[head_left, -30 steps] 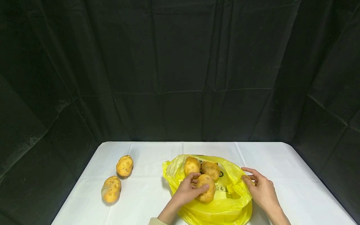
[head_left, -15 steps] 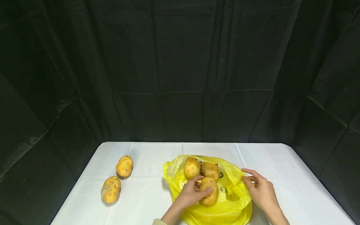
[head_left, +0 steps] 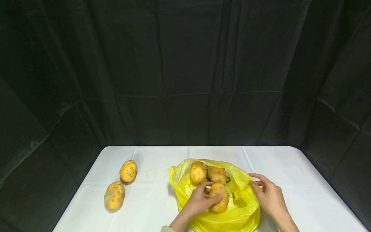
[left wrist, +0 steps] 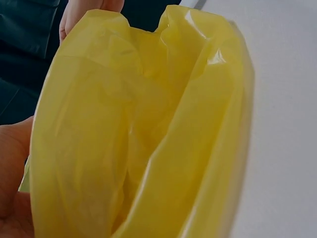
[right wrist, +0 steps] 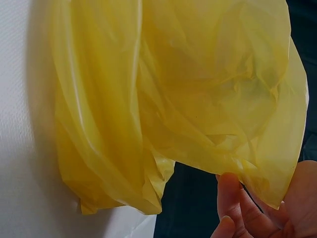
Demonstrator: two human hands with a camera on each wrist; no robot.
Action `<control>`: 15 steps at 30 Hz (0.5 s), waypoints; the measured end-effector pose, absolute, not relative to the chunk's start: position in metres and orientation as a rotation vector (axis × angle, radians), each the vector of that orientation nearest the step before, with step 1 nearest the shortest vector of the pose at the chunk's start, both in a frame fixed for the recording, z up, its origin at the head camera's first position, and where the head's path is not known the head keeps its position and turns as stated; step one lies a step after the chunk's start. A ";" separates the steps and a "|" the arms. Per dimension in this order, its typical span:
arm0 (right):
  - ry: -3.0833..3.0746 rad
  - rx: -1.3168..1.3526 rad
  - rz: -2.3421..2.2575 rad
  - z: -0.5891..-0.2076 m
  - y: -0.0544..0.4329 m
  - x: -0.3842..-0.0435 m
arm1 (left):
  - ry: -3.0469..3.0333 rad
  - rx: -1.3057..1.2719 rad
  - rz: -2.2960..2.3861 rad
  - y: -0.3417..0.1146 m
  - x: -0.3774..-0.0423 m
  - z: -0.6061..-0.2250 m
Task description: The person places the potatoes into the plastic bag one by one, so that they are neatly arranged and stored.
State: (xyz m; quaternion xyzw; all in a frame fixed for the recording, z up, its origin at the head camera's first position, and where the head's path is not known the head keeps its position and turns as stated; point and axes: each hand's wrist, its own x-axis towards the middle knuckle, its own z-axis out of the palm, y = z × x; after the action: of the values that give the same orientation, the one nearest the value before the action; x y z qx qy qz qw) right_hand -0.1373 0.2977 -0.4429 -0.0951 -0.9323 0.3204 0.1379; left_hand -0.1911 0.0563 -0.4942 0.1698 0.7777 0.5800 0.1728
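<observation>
In the head view a yellow plastic bag (head_left: 234, 219) lies with its mouth spread wide. Inside it, my left hand (head_left: 200, 199) grips a potato (head_left: 219, 198), thumb on top and fingers curled at its far side. Two more potatoes, one smooth (head_left: 198, 172) and one browner (head_left: 217, 175), sit in the bag just beyond. My right hand (head_left: 269, 195) pinches the bag's right edge between thumb and fingers. From the right wrist, its fingers (right wrist: 229, 196) show at a lower corner of the yellow film. The left wrist view is mostly filled by the bag's outside, hiding the potato.
Two loose potatoes, one farther back (head_left: 128, 171) and one nearer (head_left: 114, 195), lie on the left of the white-covered table (head_left: 150, 199). Black cloth (head_left: 185, 119) hangs behind the table and along both sides.
My left hand has carried the potato a little to the right inside the bag, and slightly nearer. My right hand keeps its place on the bag's edge.
</observation>
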 end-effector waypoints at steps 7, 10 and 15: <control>-2.688 -0.270 0.908 -0.442 0.299 -0.137 | 2.208 0.503 1.634 0.065 -0.191 -0.492; -2.694 -0.283 0.920 -0.442 0.298 -0.137 | 2.214 0.508 1.632 0.067 -0.190 -0.491; -2.704 -0.295 0.929 -0.441 0.299 -0.137 | 2.234 0.504 1.636 0.072 -0.189 -0.492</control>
State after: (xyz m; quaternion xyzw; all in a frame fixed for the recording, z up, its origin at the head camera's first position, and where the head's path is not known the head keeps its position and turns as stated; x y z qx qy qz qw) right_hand -0.1372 0.2987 -0.4410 -0.1017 -0.9323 0.3204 0.1332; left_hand -0.1888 0.0720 -0.4919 0.1768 0.7830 0.5736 0.1629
